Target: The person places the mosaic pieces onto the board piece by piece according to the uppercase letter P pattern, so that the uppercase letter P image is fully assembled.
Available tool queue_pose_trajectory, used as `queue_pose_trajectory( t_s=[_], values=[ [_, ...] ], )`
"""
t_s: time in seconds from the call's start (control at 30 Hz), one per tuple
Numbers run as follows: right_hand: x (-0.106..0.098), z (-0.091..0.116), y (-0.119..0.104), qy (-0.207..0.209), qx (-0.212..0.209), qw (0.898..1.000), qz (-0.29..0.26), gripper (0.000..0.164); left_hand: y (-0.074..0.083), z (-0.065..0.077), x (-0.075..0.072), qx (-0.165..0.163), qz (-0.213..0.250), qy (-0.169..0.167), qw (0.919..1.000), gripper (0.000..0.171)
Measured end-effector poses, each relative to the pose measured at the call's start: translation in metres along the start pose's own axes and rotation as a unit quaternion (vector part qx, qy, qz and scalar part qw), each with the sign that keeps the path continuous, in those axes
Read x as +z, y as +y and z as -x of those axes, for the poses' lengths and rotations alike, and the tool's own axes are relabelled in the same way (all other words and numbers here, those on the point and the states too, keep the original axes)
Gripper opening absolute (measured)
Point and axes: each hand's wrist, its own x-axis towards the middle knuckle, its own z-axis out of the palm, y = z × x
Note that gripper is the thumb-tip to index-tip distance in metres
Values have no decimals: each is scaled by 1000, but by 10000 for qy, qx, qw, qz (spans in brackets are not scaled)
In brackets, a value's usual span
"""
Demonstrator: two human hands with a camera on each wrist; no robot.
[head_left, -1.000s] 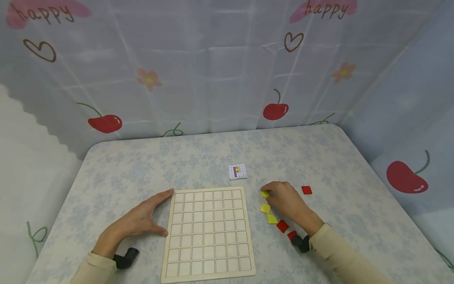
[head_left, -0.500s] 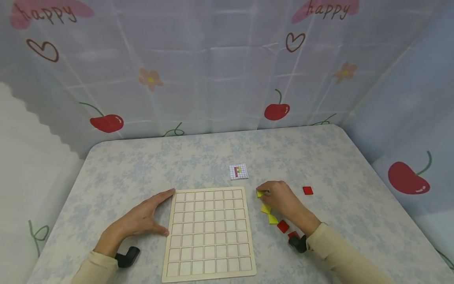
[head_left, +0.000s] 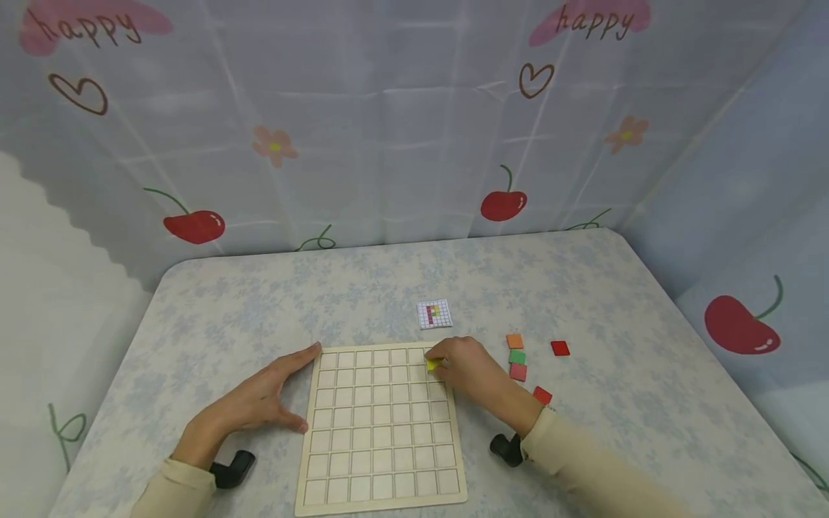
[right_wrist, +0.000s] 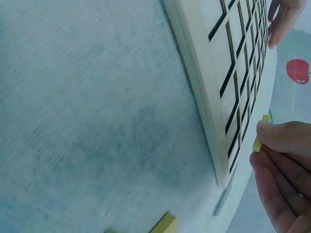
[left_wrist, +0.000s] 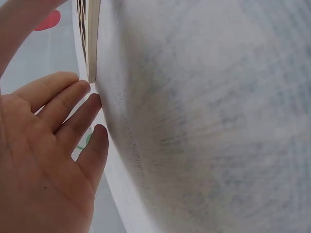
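A pale wooden grid board (head_left: 371, 437) lies flat on the table. My left hand (head_left: 255, 397) is at its left edge, thumb and index finger spread wide with their tips touching the side; in the left wrist view the fingers (left_wrist: 70, 104) look nearly straight. Over the board's far right corner, my right hand (head_left: 476, 374) pinches a yellow square tile (head_left: 432, 365) between thumb and fingers. That tile (right_wrist: 261, 134) is seen edge-on in the right wrist view, above the grid. Another yellow tile (right_wrist: 165, 223) lies on the cloth there; in the head view the right arm hides it.
Right of the board lie an orange tile (head_left: 514, 341), a green tile (head_left: 517, 356), a pinkish-red tile (head_left: 518, 372) and red tiles (head_left: 542, 395), one of them (head_left: 560, 348) farther right. A small pattern card (head_left: 434, 314) sits behind the board.
My right hand has carried the yellow tile left, from beside the board to above its far right corner. Orange, green and pinkish-red tiles have come into view. The left hand keeps its place.
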Motion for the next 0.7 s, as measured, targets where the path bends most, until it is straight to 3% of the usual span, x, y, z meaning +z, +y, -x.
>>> queue_pose_trajectory(
  t_s=[0.33, 0.7],
  values=[
    [11, -3, -10, -94, -268, 9996, -71, 24, -1, 0, -1, -7, -66, 41, 10000, 120],
    [22, -8, -18, -147, -552, 9981, 219, 24, 0, 0, 0, -51, -64, 72, 9999, 120]
  ],
)
